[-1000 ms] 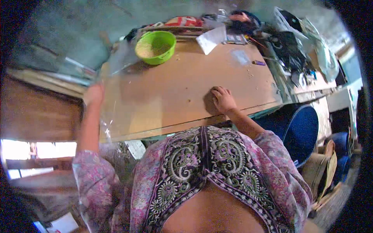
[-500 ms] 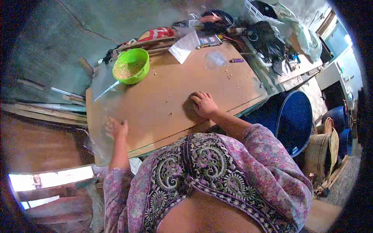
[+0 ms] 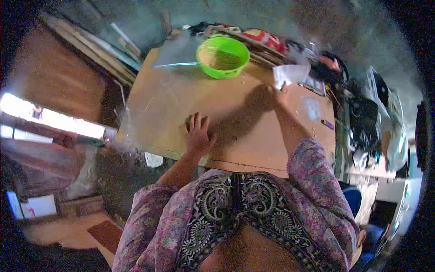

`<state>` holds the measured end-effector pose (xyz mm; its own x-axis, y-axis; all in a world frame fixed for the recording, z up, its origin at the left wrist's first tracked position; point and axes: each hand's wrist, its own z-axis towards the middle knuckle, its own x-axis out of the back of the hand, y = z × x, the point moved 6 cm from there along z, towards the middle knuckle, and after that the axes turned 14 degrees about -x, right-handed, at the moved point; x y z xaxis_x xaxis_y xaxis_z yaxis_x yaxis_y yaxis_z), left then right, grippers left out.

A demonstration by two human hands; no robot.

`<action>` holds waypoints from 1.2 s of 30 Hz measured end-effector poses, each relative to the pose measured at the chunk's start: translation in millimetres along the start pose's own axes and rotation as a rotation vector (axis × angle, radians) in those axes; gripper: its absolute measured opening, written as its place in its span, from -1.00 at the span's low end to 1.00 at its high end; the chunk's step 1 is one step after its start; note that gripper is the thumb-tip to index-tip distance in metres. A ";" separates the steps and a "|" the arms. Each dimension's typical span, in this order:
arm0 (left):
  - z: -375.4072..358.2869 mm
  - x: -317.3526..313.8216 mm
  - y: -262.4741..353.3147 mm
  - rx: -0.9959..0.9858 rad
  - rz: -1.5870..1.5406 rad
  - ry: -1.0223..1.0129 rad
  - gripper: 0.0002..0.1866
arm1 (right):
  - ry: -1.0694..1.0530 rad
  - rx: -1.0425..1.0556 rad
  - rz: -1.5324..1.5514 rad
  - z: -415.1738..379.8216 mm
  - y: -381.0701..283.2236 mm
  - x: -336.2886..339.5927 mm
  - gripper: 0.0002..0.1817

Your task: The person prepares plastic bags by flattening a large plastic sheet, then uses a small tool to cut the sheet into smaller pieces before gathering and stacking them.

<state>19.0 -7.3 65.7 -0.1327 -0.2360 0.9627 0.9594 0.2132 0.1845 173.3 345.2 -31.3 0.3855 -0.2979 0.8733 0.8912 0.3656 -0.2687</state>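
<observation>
Since the earlier frame the right hand (image 3: pixel 282 93) has left the middle of the board and stretched out to the far side, while the left hand (image 3: pixel 198 134) has come in from the left edge to lie near the centre. The left hand rests palm down on the flat brown hardboard surface (image 3: pixel 235 131), its grip spread, fingers splayed and holding nothing. It seems to press on a thin clear plastic sheet (image 3: pixel 149 97) that lies over the left part of the surface (its glare shows near the far corner). The right hand reaches the white paper sheet (image 3: pixel 292 73) at the far edge; it touches the paper's near corner, but whether its grip is pinching the paper I cannot tell, since blur hides the fingers. Just left of the paper stands a round bright-green plastic bowl (image 3: pixel 222 56) filled with pale grain. A small purple pen-like object (image 3: pixel 327 123) lies on the surface to the right, well apart from both hands.
</observation>
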 end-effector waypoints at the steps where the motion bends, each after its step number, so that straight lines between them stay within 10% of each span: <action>1: -1.8 -0.5 -3.2 0.027 0.001 0.003 -0.40 | -0.225 -0.212 0.340 29.1 58.4 -107.3 -0.41; 6: -1.4 -7.8 -8.7 -0.006 -0.007 0.015 -0.37 | -0.152 -0.010 -0.005 21.1 7.3 31.6 -0.52; 12: 0.2 -6.1 0.8 0.005 0.052 0.044 -0.39 | -0.155 -0.375 0.232 11.5 39.4 59.3 -0.76; 14: -0.3 -10.6 1.8 -0.030 0.029 0.076 -0.39 | -0.739 -0.355 1.511 -32.7 -7.3 70.2 -0.77; 16: -1.6 -3.4 10.8 -0.155 0.010 0.131 -0.41 | -0.406 0.046 0.563 -85.1 -68.3 164.2 -0.79; 18: 0.5 -0.7 32.2 -0.285 0.086 0.226 -0.42 | -0.545 0.103 0.786 -118.8 -88.0 171.6 -0.79; 21: 8.6 -24.0 69.5 -0.231 -0.632 0.318 -0.53 | -0.824 -0.032 0.783 -154.6 -110.4 173.7 -0.81; 23: 16.2 -35.9 78.5 0.261 -1.070 0.174 -0.66 | -0.927 -0.154 0.914 -158.9 -120.1 188.1 -0.83; 27: 13.0 -12.4 97.4 0.441 -1.609 0.062 -0.66 | -0.955 -0.176 0.847 -165.4 -100.4 149.2 -0.81; 36: 17.6 -18.6 80.7 0.371 -1.580 0.024 -0.75 | -1.148 -0.459 1.185 -159.9 -82.7 159.6 -0.86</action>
<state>94.6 31.0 66.2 -0.8678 -0.4429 -0.2254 -0.2323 -0.0394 0.9718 199.5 126.4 65.3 0.6623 0.7415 -0.1073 0.3361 -0.4220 -0.8420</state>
